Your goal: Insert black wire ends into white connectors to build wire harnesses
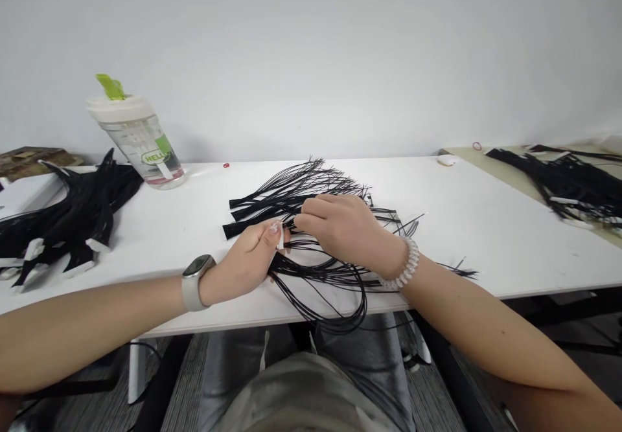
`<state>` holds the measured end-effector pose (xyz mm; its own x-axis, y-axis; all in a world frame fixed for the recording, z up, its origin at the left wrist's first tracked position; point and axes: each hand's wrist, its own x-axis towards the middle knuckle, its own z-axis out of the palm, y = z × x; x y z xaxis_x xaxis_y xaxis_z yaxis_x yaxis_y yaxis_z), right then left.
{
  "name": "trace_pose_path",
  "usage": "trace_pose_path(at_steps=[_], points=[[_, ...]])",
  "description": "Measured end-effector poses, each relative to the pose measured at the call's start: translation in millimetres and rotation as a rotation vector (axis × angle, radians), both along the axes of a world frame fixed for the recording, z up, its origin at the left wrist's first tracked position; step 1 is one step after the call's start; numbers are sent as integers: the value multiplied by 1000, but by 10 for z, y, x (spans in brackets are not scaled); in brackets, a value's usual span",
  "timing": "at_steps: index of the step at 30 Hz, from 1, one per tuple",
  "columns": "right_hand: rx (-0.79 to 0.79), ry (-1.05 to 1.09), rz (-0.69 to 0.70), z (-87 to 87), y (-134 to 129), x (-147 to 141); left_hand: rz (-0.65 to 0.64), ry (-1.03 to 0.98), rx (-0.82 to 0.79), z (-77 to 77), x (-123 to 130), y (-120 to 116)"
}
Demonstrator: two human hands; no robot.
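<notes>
Black wires (pixel 290 267) loop past the near edge of the white surface (pixel 490 225), while the left hand (pixel 249 260) pinches a white end piece (pixel 280 236) between its fingers and the right hand (pixel 343 228) curls its fingers just to the right, whether around a wire I cannot tell.

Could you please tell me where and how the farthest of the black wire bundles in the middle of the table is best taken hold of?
I would pinch the farthest black bundle at its compact left end, coming from the left: it is gathered narrowly there, whereas toward the right its strands fan out loosely and would likely slip apart.
</notes>
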<state>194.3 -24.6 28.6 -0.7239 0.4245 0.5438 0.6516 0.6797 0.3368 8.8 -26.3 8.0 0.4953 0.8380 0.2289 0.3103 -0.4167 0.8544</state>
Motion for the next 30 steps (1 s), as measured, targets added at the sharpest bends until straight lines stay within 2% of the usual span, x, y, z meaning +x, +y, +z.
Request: trace_pose_path(at_steps=[4, 12, 20, 26, 30], points=[[-13, 64, -2, -38, 22, -5, -7, 0, -71, -13, -5, 4], [-24, -2, -28, -28, 10, -13, -21, 0, -118, -20, -8, 2], [-12, -102, -9, 12, -35, -34, -40, 13, 22, -8, 2, 15], [-60, -82, -11, 6, -13, -15, -9, -25, -152, -21, 1, 18], [-75, -71, 3, 0, -9, -4, 14, -13, -197, -8, 9, 16]])
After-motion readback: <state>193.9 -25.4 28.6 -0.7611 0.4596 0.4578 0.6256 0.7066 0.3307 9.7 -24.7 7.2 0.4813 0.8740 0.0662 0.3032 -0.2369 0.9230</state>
